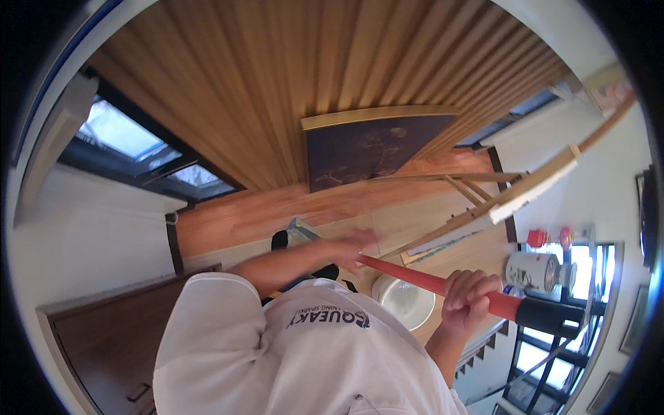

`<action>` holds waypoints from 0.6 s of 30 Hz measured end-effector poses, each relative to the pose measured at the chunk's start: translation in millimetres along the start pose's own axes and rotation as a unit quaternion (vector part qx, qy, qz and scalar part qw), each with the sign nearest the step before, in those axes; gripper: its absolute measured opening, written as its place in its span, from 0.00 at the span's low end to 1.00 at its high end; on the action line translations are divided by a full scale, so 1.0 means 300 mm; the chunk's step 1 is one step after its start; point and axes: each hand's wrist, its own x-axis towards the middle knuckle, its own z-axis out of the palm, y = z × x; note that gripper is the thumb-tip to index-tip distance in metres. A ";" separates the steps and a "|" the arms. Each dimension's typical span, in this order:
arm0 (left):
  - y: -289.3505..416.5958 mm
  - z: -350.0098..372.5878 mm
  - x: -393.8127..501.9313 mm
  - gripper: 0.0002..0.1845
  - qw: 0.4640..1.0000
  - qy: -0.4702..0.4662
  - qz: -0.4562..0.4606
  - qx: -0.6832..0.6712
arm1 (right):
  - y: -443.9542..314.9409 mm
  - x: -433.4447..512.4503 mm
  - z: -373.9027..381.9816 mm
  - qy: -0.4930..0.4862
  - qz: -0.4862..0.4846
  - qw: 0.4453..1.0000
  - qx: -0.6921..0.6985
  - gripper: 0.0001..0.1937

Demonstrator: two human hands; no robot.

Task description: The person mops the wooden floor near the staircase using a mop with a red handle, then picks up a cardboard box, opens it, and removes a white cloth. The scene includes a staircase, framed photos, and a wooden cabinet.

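A red pole (399, 272) with a black end piece (550, 316) slants across the view in front of my white shirt. My right hand (471, 295) is closed around its thick part, close to the black end. At the pole's thin end is my left hand (355, 250), blurred, its fingers spread; whether it touches the pole is not clear. Below the pole stands a white bucket (407, 303), its contents hard to make out. Black items and a blue-grey thing (301, 228) lie partly behind my left forearm.
A wooden easel-like frame (482, 207) with boards or canvases leans at the right. A dark framed picture (373, 150) stands against the slatted wood wall (290, 78). Windows flank it. A large white jar (531, 271) stands at right; a brown cabinet (114, 332) is at lower left.
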 end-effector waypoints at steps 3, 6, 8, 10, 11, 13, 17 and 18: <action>0.138 0.101 -0.005 0.27 0.972 0.110 -0.028 -0.207 | -0.015 0.016 0.064 -0.027 -0.004 0.999 0.016 0.18; 0.167 0.066 -0.050 0.12 0.966 0.145 -0.085 -0.196 | -0.075 0.064 0.132 -0.125 -0.001 0.991 0.051 0.16; 0.209 0.020 -0.120 0.11 0.953 0.237 -0.064 -0.178 | -0.118 0.096 0.179 -0.144 -0.009 0.987 0.073 0.15; 0.242 -0.036 -0.204 0.10 0.944 0.272 -0.096 -0.161 | -0.168 0.131 0.224 -0.168 -0.021 0.981 0.093 0.16; 0.242 -0.053 -0.251 0.10 0.939 0.288 -0.111 -0.153 | -0.188 0.163 0.251 -0.195 -0.024 0.975 0.107 0.17; 0.201 -0.061 -0.352 0.09 0.922 0.335 -0.147 -0.130 | -0.197 0.233 0.317 -0.259 -0.006 0.941 0.217 0.18; 0.120 -0.133 -0.605 0.09 0.901 0.306 -0.287 -0.113 | -0.166 0.319 0.526 -0.394 0.016 0.855 0.336 0.14; 0.085 -0.132 -0.677 0.11 0.898 0.309 -0.292 -0.107 | -0.152 0.334 0.578 -0.441 0.023 0.821 0.363 0.14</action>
